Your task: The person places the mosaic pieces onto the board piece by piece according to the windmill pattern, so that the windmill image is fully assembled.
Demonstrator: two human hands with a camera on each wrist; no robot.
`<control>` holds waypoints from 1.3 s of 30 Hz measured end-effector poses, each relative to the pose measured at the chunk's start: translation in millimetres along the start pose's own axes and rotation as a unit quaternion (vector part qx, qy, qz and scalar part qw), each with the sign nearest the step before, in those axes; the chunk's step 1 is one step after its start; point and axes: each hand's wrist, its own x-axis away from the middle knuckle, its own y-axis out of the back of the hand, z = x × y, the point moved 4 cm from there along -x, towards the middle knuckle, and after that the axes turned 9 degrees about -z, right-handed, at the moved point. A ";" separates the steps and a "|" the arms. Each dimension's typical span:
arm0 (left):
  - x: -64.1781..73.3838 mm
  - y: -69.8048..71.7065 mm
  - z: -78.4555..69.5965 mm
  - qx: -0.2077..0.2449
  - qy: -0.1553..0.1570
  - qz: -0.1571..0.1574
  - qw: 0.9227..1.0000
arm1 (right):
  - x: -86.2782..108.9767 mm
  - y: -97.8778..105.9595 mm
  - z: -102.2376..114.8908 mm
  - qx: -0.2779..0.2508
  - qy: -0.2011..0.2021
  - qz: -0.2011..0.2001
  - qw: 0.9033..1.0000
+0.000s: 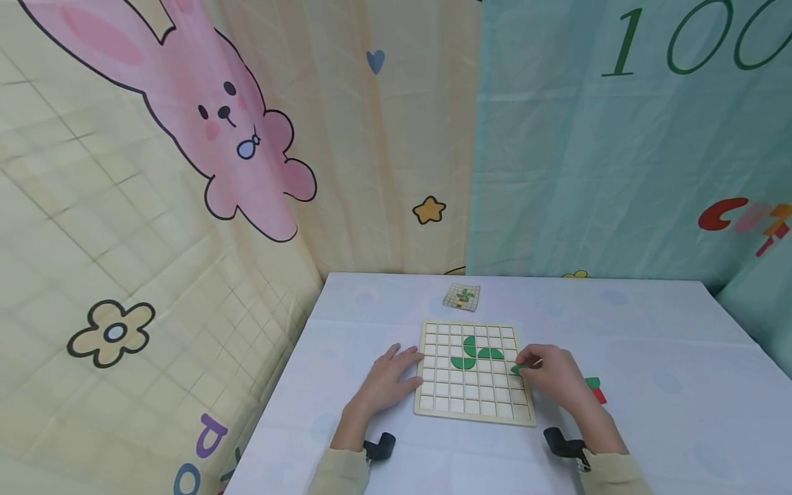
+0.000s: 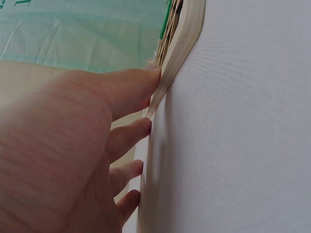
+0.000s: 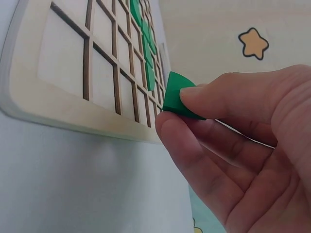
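Note:
A square wooden grid board point(image 1: 447, 400) lies on the table between both hands. Several green curved tiles point(image 1: 470, 347) sit in cells of its upper middle part. My right hand point(image 1: 557, 377) pinches a green quarter-circle tile point(image 3: 173, 98) between thumb and fingers, at the board's right edge. In the right wrist view the thumb point(image 3: 206, 99) presses on the tile's face, with the board's rim beside the fingertips. My left hand point(image 1: 386, 379) lies with fingers spread, thumb and fingertips touching the board's left edge point(image 2: 180, 53).
A small patterned card point(image 1: 462, 297) lies behind the board. A green piece point(image 1: 592, 382) and a red piece point(image 1: 598, 396) lie on the white tablecloth point(image 1: 674, 385), partly behind my right wrist. Printed curtains point(image 1: 383, 151) hang behind the table.

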 end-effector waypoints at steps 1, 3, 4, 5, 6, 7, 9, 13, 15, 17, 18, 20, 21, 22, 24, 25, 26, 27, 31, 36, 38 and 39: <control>0.1 0.0 0.0 0.000 0.001 0.000 1.000 | -0.2 -0.7 0.8 0.000 0.002 0.000 1.000; 0.2 -0.1 0.1 0.001 0.003 0.001 1.000 | -0.7 -1.9 2.7 -0.002 0.005 0.001 1.000; 0.3 -0.1 0.2 0.001 0.003 0.001 1.000 | -1.0 -2.5 3.7 -0.004 0.006 0.002 1.000; 0.4 -0.2 0.3 0.001 0.004 0.001 1.000 | -1.3 -3.1 4.6 -0.005 0.007 0.002 1.000; 0.3 -0.1 0.2 0.002 0.005 0.001 1.000 | -1.6 -3.7 5.5 -0.006 0.007 0.003 1.000; 0.3 -0.2 0.2 0.003 0.005 0.000 1.000 | -1.9 -4.2 6.3 -0.007 0.007 0.002 1.000; 0.2 -0.3 0.3 0.002 0.004 0.000 1.000 | -2.6 -5.0 7.8 -0.009 0.008 -0.001 1.000; -0.4 -0.5 -0.3 0.003 0.000 0.000 1.000 | -3.3 -6.4 10.6 -0.015 0.012 -0.003 1.000; -0.5 -0.7 -0.4 0.000 -0.003 -0.001 1.000 | -4.1 -7.5 12.0 -0.019 0.011 -0.003 1.000; -0.5 -0.6 -0.4 -0.003 -0.002 0.001 1.000 | -5.1 -8.9 13.6 -0.025 0.008 -0.001 1.000; -0.5 -0.4 -0.6 -0.005 -0.002 0.001 1.000 | -6.0 -9.9 13.9 -0.027 0.006 -0.002 1.000; -0.4 -0.1 -0.7 -0.007 -0.001 0.000 1.000 | -7.9 -11.6 14.7 -0.032 0.003 -0.004 0.999; -0.3 0.2 -0.9 -0.005 0.001 0.000 1.000 | -9.1 -12.8 14.7 -0.032 0.004 -0.005 0.999; -0.3 0.3 -0.8 -0.005 0.002 -0.001 1.000 | -10.2 -14.1 14.5 -0.032 0.007 -0.006 0.999; -0.4 -0.1 -0.7 -0.004 0.003 -0.001 1.000 | -12.6 -16.9 13.5 -0.031 0.013 -0.011 0.999; -0.4 -0.6 -0.1 -0.004 0.004 -0.001 1.000 | -13.4 -18.4 13.4 -0.031 0.017 -0.013 0.999; -0.3 -1.0 0.5 -0.005 0.004 -0.001 1.000 | -14.0 -20.0 13.4 -0.030 0.020 -0.015 0.999; -0.2 -1.4 1.1 -0.004 0.004 -0.001 1.000 | -14.4 -21.5 13.4 -0.031 0.023 -0.016 0.999; -0.2 -2.9 2.9 -0.005 0.005 0.001 1.000 | -14.2 -26.1 16.3 -0.039 0.021 -0.019 0.999; -0.4 -2.5 2.9 0.001 0.004 0.001 1.000 | -14.2 -29.0 20.8 -0.039 0.007 -0.022 0.999; -0.3 -2.0 2.6 0.003 0.003 0.001 1.000 | -14.5 -29.6 22.4 -0.041 0.003 -0.023 0.999; -0.4 -1.7 2.5 0.003 0.003 0.001 1.000 | -14.9 -29.9 23.1 -0.042 0.003 -0.025 0.999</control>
